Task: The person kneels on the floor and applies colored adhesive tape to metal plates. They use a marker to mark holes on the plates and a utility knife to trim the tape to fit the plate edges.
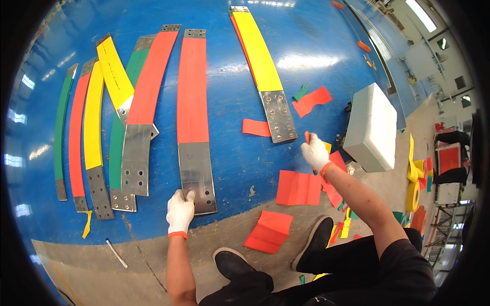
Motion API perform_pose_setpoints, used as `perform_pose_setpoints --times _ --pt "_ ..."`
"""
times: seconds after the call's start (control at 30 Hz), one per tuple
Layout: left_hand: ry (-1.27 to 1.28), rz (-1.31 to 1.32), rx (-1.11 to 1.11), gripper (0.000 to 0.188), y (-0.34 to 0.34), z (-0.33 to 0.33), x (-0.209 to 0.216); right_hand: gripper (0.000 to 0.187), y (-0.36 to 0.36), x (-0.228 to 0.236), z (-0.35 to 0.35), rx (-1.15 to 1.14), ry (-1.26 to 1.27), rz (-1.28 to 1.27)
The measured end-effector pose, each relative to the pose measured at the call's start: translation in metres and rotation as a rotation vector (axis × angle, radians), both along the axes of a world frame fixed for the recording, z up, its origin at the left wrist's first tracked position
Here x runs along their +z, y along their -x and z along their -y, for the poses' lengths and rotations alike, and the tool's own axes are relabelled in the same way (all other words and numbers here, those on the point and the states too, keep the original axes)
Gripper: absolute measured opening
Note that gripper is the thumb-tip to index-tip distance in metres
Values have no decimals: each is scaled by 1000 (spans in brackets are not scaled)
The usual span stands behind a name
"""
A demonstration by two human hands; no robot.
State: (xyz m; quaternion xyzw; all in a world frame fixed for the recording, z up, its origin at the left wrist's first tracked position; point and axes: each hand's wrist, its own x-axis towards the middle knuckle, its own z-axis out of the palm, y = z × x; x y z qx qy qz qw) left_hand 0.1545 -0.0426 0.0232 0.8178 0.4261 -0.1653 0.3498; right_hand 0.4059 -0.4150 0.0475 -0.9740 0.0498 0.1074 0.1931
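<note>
A long flat metal bar with a red sleeve (193, 92) lies on the blue floor. My left hand (180, 211), in a white glove, presses on the near bare metal end (197, 176) of that bar, which has several holes. My right hand (315, 152), also gloved, is raised to the right and pinches a small red strip (307, 136). Beside it lies a yellow-sleeved bar (258, 51) with a bare drilled end (278, 116).
More bars sleeved in red, yellow and green (93, 117) lie to the left. Cut red sheet pieces (298, 187) and scraps litter the floor near my black shoes (316, 242). A white foam box (372, 127) stands at right. The grey concrete floor (127, 260) begins at the near edge.
</note>
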Motion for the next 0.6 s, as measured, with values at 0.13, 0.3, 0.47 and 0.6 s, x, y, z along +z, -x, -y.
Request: perform_pose_setpoints --times 0.13,0.3,0.47,0.6 --pt "-36 -7 -46 46 -4 2 2 36 -58 -30 35 48 140 170" --pt "-202 -21 -222 44 -6 4 -3 77 -109 -19 25 -39 336 100" --pt "-574 77 -270 41 3 -5 0 77 -146 49 -4 273 469 106" --pt "-427 335 -122 36 7 -21 36 63 -131 119 -34 380 253 -72"
